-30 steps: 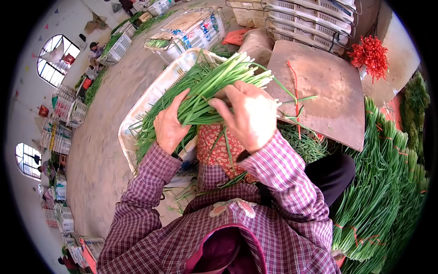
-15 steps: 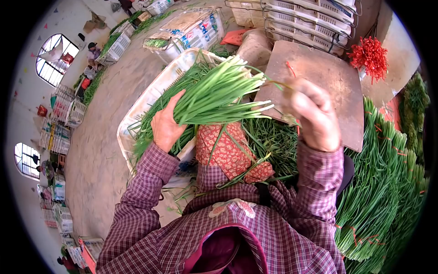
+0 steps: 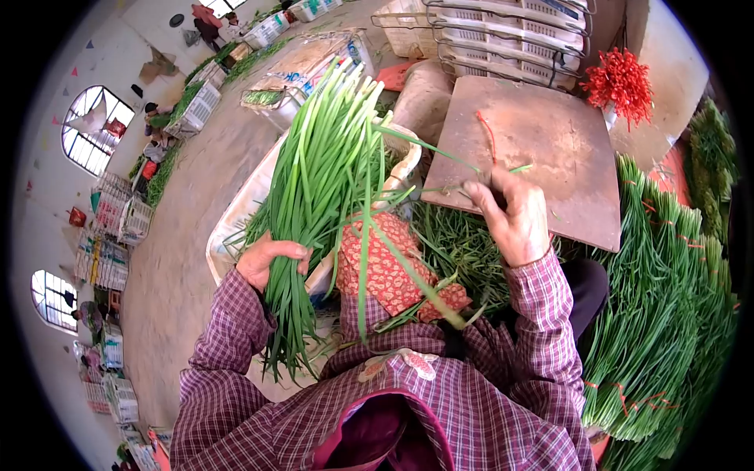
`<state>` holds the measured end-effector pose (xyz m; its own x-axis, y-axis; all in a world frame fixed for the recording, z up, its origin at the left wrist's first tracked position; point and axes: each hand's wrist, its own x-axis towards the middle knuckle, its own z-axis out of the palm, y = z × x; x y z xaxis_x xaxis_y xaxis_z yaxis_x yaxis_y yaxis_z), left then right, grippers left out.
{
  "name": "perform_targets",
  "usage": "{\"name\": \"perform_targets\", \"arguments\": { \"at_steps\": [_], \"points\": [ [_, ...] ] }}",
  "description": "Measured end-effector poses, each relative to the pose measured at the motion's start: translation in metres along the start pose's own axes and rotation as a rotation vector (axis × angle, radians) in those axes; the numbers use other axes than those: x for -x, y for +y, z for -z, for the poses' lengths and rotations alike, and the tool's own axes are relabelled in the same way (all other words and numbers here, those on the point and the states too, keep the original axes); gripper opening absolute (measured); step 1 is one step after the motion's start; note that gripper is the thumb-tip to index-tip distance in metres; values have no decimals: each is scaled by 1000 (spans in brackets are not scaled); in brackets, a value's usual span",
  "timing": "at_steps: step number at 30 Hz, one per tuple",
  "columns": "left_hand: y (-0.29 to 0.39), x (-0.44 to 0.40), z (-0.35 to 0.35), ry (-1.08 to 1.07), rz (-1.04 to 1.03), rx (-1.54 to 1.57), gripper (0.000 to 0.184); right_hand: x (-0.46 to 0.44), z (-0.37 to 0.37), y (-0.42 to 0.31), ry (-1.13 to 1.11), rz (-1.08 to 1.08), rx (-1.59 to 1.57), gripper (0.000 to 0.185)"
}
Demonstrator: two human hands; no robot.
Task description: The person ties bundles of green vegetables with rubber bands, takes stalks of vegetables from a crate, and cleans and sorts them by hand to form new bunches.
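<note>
A thick bunch of garlic chives (image 3: 314, 173) stands tilted, pale stem ends up, over a white crate (image 3: 228, 228). My left hand (image 3: 271, 263) is wrapped round its lower leafy part, with leaf tips hanging below. My right hand (image 3: 518, 216) is over the edge of a brown board (image 3: 542, 149), thumb and forefinger curled at a thin chive leaf (image 3: 432, 149) that runs from the bunch; the exact grip is partly hidden. A loose, blurred leaf (image 3: 416, 279) crosses above the red patterned cloth (image 3: 365, 259) on my lap. One red tie (image 3: 488, 133) lies on the board.
Tied chive bundles (image 3: 652, 314) are piled at the right. Loose leaves (image 3: 463, 243) lie below the board. Red ties (image 3: 620, 86) hang in a cluster behind it, beside stacked white crates (image 3: 510, 39). Other people (image 3: 157, 118) sit among crates at the far left.
My left hand has lowered and turned the bunch from lying sideways to nearly upright. My right hand has moved down and slightly left. A loose leaf now crosses above my lap.
</note>
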<state>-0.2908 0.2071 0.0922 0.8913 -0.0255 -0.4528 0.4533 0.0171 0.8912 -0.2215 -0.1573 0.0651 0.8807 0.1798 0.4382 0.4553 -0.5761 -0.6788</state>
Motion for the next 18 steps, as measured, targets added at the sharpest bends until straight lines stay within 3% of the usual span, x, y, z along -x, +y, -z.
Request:
{"name": "perform_targets", "arguments": {
  "at_steps": [2, 4, 6, 10, 14, 15, 18],
  "points": [
    [-3, 2, -3, -16, 31, 45, 41, -10, 2, -23, 127, 35, -334, 30],
    [-7, 3, -7, 3, 50, 30, 44, -22, -4, -38, 108, 34, -320, 41],
    [-11, 3, -11, -18, 55, 57, 45, -36, -31, -38, 192, 188, -310, 63],
    [-9, 10, -21, -60, 96, 70, 44, -49, -64, -48, 25, 166, -230, 75],
    [-22, 8, -12, -115, 104, 169, 43, -47, -65, -43, -74, 100, -377, 40],
    [-26, 7, -10, -130, 115, 215, 42, -47, -62, -40, -30, 138, -339, 24],
    [-37, 4, 0, -171, 127, 276, 38, -53, -61, -12, 223, 285, -173, 17]
  ]
}}
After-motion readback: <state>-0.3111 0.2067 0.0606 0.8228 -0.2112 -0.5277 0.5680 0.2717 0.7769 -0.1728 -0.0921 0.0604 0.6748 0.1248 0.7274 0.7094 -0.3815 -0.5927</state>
